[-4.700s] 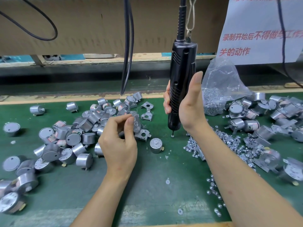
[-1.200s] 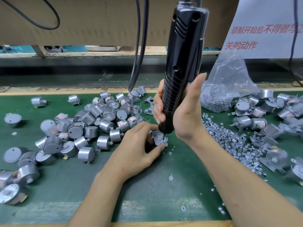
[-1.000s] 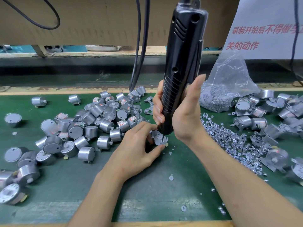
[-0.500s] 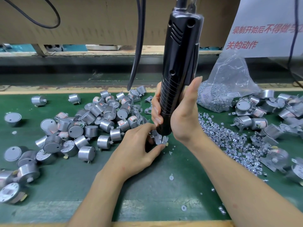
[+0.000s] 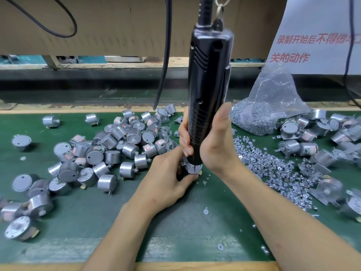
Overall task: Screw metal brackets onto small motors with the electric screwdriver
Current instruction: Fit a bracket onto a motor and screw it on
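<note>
The right hand [image 5: 214, 145] grips the screwdriver [image 5: 207, 90] driving a screw into the bracket [image 5: 192, 168] that the left hand [image 5: 172, 178] pinches; next, probably lift off.

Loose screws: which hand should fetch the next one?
Probably the right hand: the loose screws lie just right of it, and it holds the screwdriver. The left hand is pinning the bracket.

The person's left hand [image 5: 168, 178] lies low with its fingers [image 5: 176, 153] curled closed in a pinch. The right hand [image 5: 212, 145] stands upright beside it, wrapped shut, thumb raised; both bare forearms reach forward, converging.
</note>
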Available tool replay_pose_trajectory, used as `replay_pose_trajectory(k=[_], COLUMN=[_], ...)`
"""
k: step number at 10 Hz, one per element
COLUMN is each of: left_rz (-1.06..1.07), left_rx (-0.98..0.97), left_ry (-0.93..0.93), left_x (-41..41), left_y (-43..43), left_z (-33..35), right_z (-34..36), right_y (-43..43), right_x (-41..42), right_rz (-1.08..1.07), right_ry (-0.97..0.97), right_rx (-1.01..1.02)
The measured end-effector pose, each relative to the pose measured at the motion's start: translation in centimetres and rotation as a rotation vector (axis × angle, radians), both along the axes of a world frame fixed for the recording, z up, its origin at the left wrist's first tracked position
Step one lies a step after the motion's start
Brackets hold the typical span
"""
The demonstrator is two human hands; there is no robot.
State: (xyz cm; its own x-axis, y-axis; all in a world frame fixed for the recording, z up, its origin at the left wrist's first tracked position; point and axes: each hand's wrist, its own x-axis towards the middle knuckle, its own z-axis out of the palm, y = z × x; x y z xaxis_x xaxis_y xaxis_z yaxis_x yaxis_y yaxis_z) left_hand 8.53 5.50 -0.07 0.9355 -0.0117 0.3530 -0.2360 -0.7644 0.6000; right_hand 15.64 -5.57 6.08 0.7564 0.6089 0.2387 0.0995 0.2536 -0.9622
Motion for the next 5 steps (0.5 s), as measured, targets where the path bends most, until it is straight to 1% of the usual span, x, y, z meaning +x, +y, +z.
replay_pose_trajectory(k=[1, 2, 3, 5], left_rz=[0.003, -0.005, 0.002, 0.015], left_rx=[-0.021, -0.042, -0.044, -0.05], left_ry=[0.003, 0.001, -0.013, -0.033], left_x=[0.05, 0.08, 0.03, 0.02], left_y=[0.04, 0.06, 0.03, 0.01], left_z=[0.01, -0.11, -0.14, -0.21], right_z=[0.19, 0.01, 0.07, 0.15], right_y=[0.23, 0.33, 0.34, 0.32], right_x=[-0.72, -0.59, -0.62, -0.73], right_rz=[-0.11, -0.073, -0.106, -0.099], right_ry=[-0.119, -0.136, -0.135, -0.085], right_rx=[0.118, 0.2, 0.206, 0.226])
